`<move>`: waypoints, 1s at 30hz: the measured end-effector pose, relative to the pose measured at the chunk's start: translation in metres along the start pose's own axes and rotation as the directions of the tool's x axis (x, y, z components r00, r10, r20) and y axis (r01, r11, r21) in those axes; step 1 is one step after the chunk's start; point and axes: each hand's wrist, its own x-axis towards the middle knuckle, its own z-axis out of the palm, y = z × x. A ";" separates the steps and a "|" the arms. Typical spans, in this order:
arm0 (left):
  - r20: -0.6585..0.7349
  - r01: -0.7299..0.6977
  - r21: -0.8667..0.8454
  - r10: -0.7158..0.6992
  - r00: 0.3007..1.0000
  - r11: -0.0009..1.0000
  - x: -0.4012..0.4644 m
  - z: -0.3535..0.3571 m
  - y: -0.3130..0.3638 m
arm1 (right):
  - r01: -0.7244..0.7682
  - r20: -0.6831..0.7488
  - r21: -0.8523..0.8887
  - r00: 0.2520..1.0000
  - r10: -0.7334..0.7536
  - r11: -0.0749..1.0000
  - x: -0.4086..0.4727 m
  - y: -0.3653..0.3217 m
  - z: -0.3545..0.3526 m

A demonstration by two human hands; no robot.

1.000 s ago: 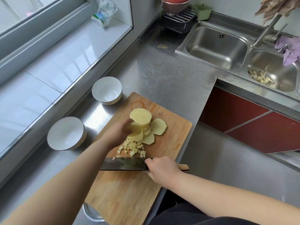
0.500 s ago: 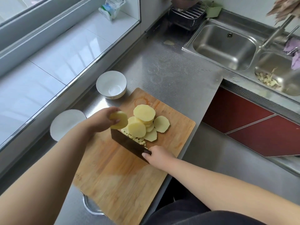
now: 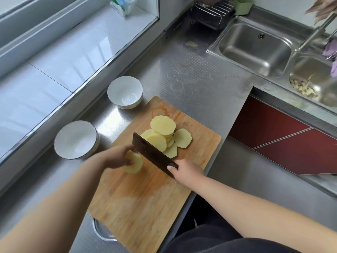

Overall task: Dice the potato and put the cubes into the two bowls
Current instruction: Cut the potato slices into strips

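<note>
A pile of round potato slices (image 3: 162, 133) lies at the far end of the wooden cutting board (image 3: 145, 201). My left hand (image 3: 116, 157) holds a small stack of potato slices (image 3: 134, 164) flat on the board, nearer to me than the pile. My right hand (image 3: 184, 170) grips the handle of a dark cleaver (image 3: 152, 152), whose blade stands on edge between the held stack and the pile. The diced cubes are hidden behind the blade. Two white bowls stand left of the board, both empty: the near bowl (image 3: 76, 139) and the far bowl (image 3: 125, 92).
A double steel sink (image 3: 255, 46) lies at the back right, with peelings (image 3: 302, 86) in its right basin. A wire rack (image 3: 211, 13) stands behind it. A metal lid or pan edge (image 3: 102, 232) shows under the board's near corner. Red cabinet fronts (image 3: 273, 134) are at right.
My left hand took slices from the pile and brought them down onto the board nearer to me. My right hand swung the cleaver from lying flat to standing on edge beside them.
</note>
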 end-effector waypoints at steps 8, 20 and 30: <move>-0.192 -0.022 0.111 0.043 0.980 0.994 0.011 0.042 -0.011 | 0.000 0.003 -0.018 1.000 0.000 1.000 -0.002 -0.008 -0.003; -0.172 -0.151 0.591 0.306 0.936 0.793 0.008 0.053 -0.013 | 0.009 0.006 -0.045 1.000 -0.008 0.999 -0.010 -0.015 -0.003; -0.212 -0.163 0.517 0.310 0.927 0.841 0.012 0.061 -0.023 | 0.010 -0.002 -0.063 1.000 -0.010 0.998 -0.010 -0.022 0.003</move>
